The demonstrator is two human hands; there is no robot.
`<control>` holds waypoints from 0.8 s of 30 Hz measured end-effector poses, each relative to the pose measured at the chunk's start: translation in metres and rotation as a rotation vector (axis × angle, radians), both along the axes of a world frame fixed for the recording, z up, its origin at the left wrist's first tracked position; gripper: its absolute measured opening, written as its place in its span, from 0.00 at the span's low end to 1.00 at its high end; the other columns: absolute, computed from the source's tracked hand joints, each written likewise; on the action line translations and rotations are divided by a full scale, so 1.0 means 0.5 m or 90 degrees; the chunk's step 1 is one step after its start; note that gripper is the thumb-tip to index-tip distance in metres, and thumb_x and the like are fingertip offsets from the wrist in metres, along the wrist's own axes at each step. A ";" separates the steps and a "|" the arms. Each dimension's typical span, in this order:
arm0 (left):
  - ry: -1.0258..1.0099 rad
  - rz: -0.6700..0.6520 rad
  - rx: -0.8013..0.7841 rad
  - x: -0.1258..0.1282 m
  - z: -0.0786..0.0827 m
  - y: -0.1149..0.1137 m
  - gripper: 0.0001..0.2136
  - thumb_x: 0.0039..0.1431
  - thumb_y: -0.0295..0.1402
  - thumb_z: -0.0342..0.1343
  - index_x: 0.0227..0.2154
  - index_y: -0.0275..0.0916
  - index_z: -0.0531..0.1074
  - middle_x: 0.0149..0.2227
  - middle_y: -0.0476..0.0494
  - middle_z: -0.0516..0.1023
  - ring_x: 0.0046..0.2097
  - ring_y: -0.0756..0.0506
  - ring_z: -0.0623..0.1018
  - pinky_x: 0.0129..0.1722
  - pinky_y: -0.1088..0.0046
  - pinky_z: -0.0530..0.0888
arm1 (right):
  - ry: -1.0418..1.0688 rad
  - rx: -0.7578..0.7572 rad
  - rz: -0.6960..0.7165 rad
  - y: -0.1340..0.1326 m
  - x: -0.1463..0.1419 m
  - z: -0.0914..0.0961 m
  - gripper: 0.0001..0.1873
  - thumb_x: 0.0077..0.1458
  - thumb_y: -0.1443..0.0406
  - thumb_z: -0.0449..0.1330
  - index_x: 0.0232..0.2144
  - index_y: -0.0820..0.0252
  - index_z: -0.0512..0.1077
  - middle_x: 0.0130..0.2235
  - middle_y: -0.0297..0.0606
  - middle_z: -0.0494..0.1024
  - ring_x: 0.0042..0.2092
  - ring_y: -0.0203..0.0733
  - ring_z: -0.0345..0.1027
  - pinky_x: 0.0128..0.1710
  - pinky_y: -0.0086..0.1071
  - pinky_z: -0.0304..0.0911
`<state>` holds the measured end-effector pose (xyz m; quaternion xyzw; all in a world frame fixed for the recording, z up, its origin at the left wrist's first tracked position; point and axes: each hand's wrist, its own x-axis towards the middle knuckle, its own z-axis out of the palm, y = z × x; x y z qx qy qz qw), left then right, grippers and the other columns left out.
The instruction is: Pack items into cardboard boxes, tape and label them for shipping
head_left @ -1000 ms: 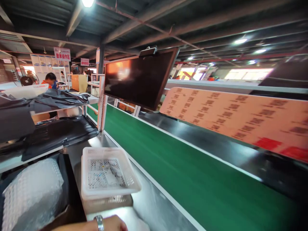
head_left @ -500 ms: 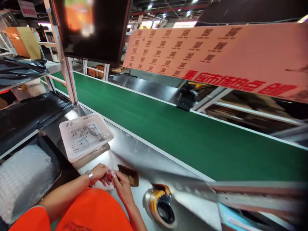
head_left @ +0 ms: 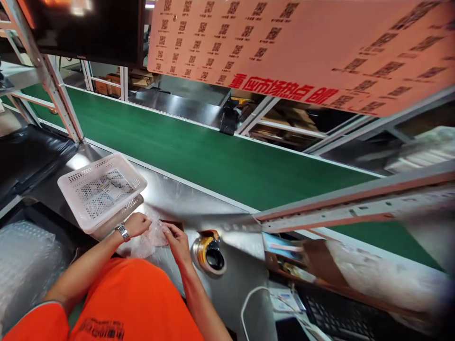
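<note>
Pinching a clear plastic bag [head_left: 155,235] at its right side between thumb and fingers of the right hand [head_left: 178,242]. Curling the left hand [head_left: 137,225] closed on the bag's left side, wearing a metal watch [head_left: 122,232] on that wrist. Holding the bag toward the near edge of the metal tabletop [head_left: 245,270], in front of an orange shirt [head_left: 142,298]. Partly hiding a brown box [head_left: 177,223] behind the right fingers. Having a roll of tape [head_left: 202,251] lying just beside the right forearm, and a white cable [head_left: 243,308] looping near the tabletop's right edge. Seeing a white basket [head_left: 74,206] sitting toward the far left corner, holding a small packet [head_left: 113,191], and bubble wrap [head_left: 26,265] lying left of the left forearm. Facing a green belt [head_left: 177,137] stretching along the tabletop's far edge, below a pink board [head_left: 313,47] and a dark screen [head_left: 85,31].
</note>
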<state>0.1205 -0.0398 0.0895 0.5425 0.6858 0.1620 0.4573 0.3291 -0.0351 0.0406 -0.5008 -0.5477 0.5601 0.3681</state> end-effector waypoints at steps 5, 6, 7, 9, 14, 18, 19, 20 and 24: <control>-0.154 -0.156 0.005 0.058 0.019 0.018 0.13 0.63 0.30 0.54 0.22 0.40 0.70 0.21 0.54 0.68 0.28 0.49 0.69 0.32 0.73 0.63 | 0.050 -0.037 0.079 -0.008 0.011 -0.025 0.39 0.38 0.52 0.82 0.53 0.59 0.84 0.50 0.45 0.87 0.50 0.55 0.79 0.52 0.46 0.77; -0.187 -0.184 0.018 0.068 0.020 0.020 0.12 0.62 0.30 0.55 0.22 0.39 0.71 0.21 0.54 0.70 0.28 0.50 0.69 0.32 0.73 0.63 | 0.058 -0.066 0.110 -0.011 0.012 -0.031 0.33 0.40 0.52 0.81 0.47 0.61 0.85 0.46 0.43 0.87 0.47 0.54 0.79 0.49 0.45 0.77; -0.211 -0.203 0.033 0.075 0.018 0.022 0.11 0.61 0.30 0.57 0.23 0.39 0.73 0.23 0.53 0.71 0.29 0.49 0.69 0.32 0.73 0.64 | 0.060 -0.085 0.123 -0.013 0.014 -0.037 0.27 0.43 0.51 0.79 0.42 0.62 0.86 0.41 0.41 0.87 0.44 0.53 0.79 0.47 0.44 0.77; -0.227 -0.203 0.062 0.077 0.005 0.023 0.06 0.62 0.34 0.62 0.31 0.38 0.79 0.26 0.52 0.75 0.31 0.48 0.71 0.34 0.72 0.66 | 0.053 -0.092 0.098 -0.018 0.027 -0.050 0.20 0.48 0.51 0.76 0.35 0.61 0.84 0.36 0.40 0.86 0.41 0.51 0.78 0.46 0.44 0.77; -0.039 -0.015 0.076 0.030 -0.101 0.015 0.16 0.69 0.45 0.61 0.50 0.38 0.80 0.38 0.44 0.83 0.42 0.42 0.80 0.47 0.66 0.75 | 0.109 -0.113 -0.186 -0.039 0.096 -0.100 0.30 0.42 0.47 0.80 0.45 0.55 0.84 0.45 0.44 0.88 0.48 0.56 0.81 0.53 0.54 0.80; 0.124 0.061 -0.004 -0.002 -0.208 0.017 0.22 0.54 0.44 0.74 0.46 0.35 0.80 0.46 0.33 0.85 0.52 0.33 0.84 0.53 0.61 0.76 | 0.169 -0.176 -0.279 -0.071 0.132 -0.139 0.35 0.40 0.47 0.82 0.48 0.54 0.81 0.48 0.47 0.88 0.45 0.57 0.83 0.45 0.57 0.83; 0.118 0.053 -0.024 -0.005 -0.225 0.018 0.19 0.52 0.43 0.75 0.40 0.36 0.80 0.41 0.35 0.85 0.49 0.34 0.84 0.50 0.61 0.76 | 0.175 -0.186 -0.279 -0.079 0.135 -0.144 0.34 0.40 0.48 0.82 0.48 0.55 0.81 0.48 0.47 0.89 0.44 0.57 0.83 0.45 0.57 0.84; 0.110 0.044 -0.037 -0.008 -0.237 0.018 0.15 0.52 0.42 0.75 0.34 0.38 0.79 0.36 0.39 0.84 0.45 0.35 0.84 0.46 0.62 0.76 | 0.181 -0.199 -0.279 -0.087 0.135 -0.148 0.34 0.40 0.49 0.82 0.47 0.55 0.82 0.47 0.46 0.89 0.44 0.57 0.83 0.44 0.56 0.84; 0.065 0.025 -0.007 -0.013 -0.234 0.005 0.14 0.56 0.35 0.70 0.21 0.43 0.70 0.26 0.48 0.78 0.36 0.42 0.80 0.42 0.66 0.73 | 0.219 -0.243 -0.271 -0.100 0.122 -0.150 0.31 0.39 0.53 0.83 0.45 0.54 0.83 0.44 0.43 0.90 0.43 0.55 0.85 0.41 0.49 0.84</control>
